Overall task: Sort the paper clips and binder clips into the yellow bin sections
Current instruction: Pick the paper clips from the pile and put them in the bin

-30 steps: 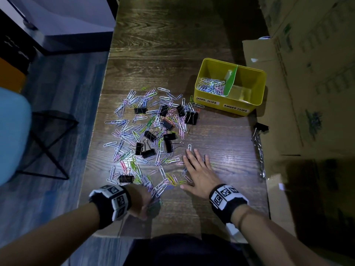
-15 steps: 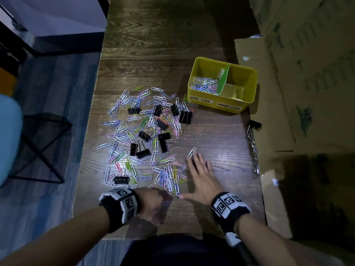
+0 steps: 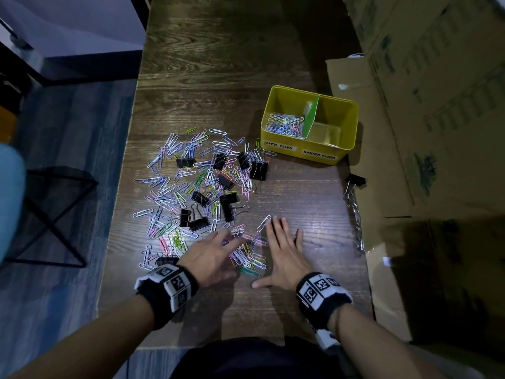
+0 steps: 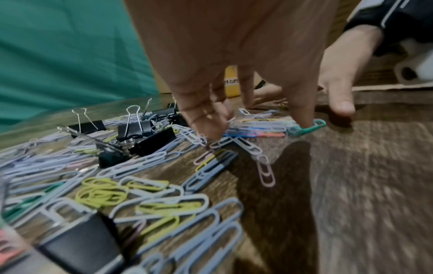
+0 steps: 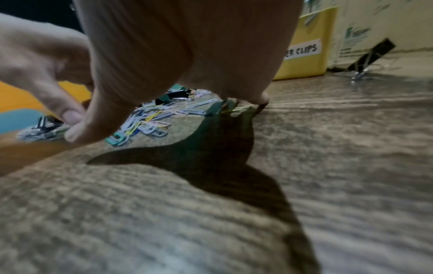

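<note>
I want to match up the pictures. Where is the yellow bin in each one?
Head: the yellow bin sits upper right of middle, beyond the clip pile.
Left wrist: only a sliver with its label shows between the left hand's fingers.
Right wrist: its labelled corner is at upper right.
Shared landmark: the teal paper clip between both hands.

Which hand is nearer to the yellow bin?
Right. The right hand lies flat on the table, below the yellow bin; the left hand is farther left, on the paper clips.
</note>
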A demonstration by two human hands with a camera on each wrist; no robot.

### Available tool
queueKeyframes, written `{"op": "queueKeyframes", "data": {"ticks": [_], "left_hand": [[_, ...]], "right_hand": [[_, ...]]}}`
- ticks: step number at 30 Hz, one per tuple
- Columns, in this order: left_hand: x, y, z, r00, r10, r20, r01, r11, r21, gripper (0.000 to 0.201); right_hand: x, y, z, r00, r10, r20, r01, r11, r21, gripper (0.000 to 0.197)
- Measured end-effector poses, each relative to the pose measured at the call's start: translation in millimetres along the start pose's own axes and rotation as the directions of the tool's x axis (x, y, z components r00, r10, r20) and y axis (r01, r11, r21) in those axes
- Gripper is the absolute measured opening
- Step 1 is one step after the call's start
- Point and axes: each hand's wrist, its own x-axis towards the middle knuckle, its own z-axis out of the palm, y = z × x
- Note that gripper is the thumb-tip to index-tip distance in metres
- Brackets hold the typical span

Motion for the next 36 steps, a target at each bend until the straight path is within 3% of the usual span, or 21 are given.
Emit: {"op": "queueKeyframes", "data": {"ticks": [2,8,14,18,22,24,26,29,32,34,36], "left_hand": [[-0.7,3.3,6.4,0.999,-0.034,0.025,0.033,0.999,0.017,0.08],[18.4,11.3,23.7,0.997,-0.004,-0.074,0.001,0.999,-0.038,0.045],[23.9,9.1,26.1,0.988,0.0,-0.152,-0.033,0.977,-0.211,0.031],[22.1,5.4,28.1,0.967,-0.012,-0.255,-0.071,0.948,-0.311,0.023],[22.4,6.9,26.8,0.938,-0.055,-0.344,-0.066,0.941,-0.332,0.035],[23.3,4.9,30.4,0.927,-0.087,-0.365,-0.048,0.937,-0.346,0.031],[21.4,1.8,29.9,0.914,-0.11,-0.391,-0.059,0.916,-0.396,0.02],[17.3,-2.4,24.8,0.915,-0.134,-0.382,-0.067,0.881,-0.468,0.021],[15.3,-9.1,20.3,0.916,-0.254,-0.312,-0.012,0.759,-0.651,0.017],[11.7,-15.4,17.3,0.925,-0.332,-0.186,0.049,0.589,-0.806,0.02],[7.4,-21.0,10.0,0.925,-0.353,-0.141,0.033,0.445,-0.895,0.026]], "right_hand": [[1.6,-4.9,4.7,0.999,-0.053,0.005,0.053,0.998,-0.033,0.138],[-4.6,-20.7,5.5,0.978,-0.177,-0.107,0.175,0.984,-0.034,0.098],[-2.2,-11.5,4.9,0.923,-0.211,-0.323,0.227,0.974,0.011,0.053],[0.7,-7.7,0.4,0.93,-0.193,-0.312,0.243,0.961,0.132,0.032],[6.9,0.3,-6.2,0.971,-0.117,-0.211,0.176,0.94,0.291,0.028],[7.8,2.2,-11.0,0.978,-0.094,-0.186,0.155,0.926,0.345,0.028],[7.9,3.0,-14.3,0.969,-0.097,-0.227,0.181,0.904,0.387,0.024],[9.9,9.2,-15.0,0.958,-0.064,-0.278,0.203,0.839,0.505,0.017],[10.5,14.9,-18.5,0.964,0.012,-0.267,0.166,0.756,0.633,0.018],[10.3,18.7,-20.6,0.97,0.069,-0.235,0.122,0.695,0.708,0.02],[8.9,21.5,-24.7,0.969,0.136,-0.205,0.082,0.607,0.79,0.022]]}}
